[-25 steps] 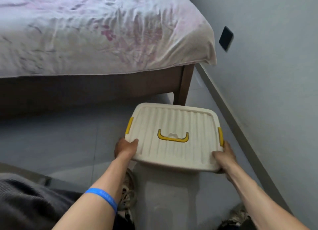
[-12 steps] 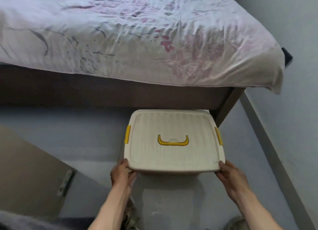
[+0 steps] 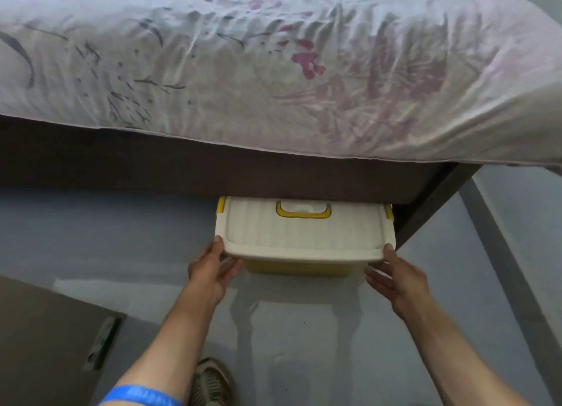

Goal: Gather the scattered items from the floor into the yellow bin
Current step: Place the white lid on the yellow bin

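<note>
Both hands, left hand [image 3: 213, 269] and right hand [image 3: 395, 276], press straight fingers against the bin [image 3: 304, 238]; push evenly so it slides squarely under the bed [image 3: 273, 71].

both hands [image 3: 211, 269] [image 3: 395, 276] forward — fingers straight, grip open

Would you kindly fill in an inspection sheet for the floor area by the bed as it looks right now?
Surface: grey floor, glossy, bare in front of the bin.
Job's things: yellow bin with its cream lid on, far end under the bed frame; no scattered items seen.
Clutter: nothing seen.
Hands: left hand and right hand at the bin's near corners, fingers fairly straight under the lid's rim.
Cables: nothing seen.
Surroundings: bed with floral sheet; shoe; brown panel on the left; blue wristband on the left arm.
</note>
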`<state>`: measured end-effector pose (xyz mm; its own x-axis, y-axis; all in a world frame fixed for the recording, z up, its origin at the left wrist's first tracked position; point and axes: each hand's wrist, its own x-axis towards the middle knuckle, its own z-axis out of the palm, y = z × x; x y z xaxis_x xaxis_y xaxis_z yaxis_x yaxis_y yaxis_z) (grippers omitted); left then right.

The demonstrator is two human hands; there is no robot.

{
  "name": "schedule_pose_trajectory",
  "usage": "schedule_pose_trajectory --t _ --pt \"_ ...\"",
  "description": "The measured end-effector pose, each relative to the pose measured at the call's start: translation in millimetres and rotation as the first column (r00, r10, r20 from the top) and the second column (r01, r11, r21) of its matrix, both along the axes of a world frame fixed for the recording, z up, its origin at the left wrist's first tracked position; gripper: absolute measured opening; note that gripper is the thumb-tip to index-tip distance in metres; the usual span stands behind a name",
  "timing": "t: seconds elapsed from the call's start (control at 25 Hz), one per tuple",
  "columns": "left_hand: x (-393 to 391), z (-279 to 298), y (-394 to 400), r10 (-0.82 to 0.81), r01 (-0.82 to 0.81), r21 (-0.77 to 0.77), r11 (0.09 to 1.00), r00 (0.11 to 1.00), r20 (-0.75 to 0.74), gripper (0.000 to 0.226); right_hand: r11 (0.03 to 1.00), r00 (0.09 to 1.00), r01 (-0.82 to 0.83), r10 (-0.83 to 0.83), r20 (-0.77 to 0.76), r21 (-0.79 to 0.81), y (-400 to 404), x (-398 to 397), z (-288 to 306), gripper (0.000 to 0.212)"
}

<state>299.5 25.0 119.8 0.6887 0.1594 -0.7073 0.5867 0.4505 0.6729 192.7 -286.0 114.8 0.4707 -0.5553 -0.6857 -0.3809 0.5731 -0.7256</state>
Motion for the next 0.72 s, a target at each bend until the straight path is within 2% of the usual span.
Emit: schedule_pose_trajectory --t 0.16,0.32,0.72 --pt "43 -5 -10 -0.035 0.035 -0.013 0.999 0.998 0.042 0.033 0.999 0.998 0.034 -0.036 0.055 0.026 -13 46 -1 0.028" --pt "76 -10 -22 -0.037 0.038 -0.011 0.999 0.996 0.081 0.026 1.0 0.994 -0.01 0.011 0.11 -0.008 -19 84 -7 0.024" --pt "112 -7 -35 0.014 -0.008 -0.06 0.998 0.995 0.096 0.008 1.0 0.985 0.012 -0.01 0.175 -0.01 -22 122 -20 0.011"
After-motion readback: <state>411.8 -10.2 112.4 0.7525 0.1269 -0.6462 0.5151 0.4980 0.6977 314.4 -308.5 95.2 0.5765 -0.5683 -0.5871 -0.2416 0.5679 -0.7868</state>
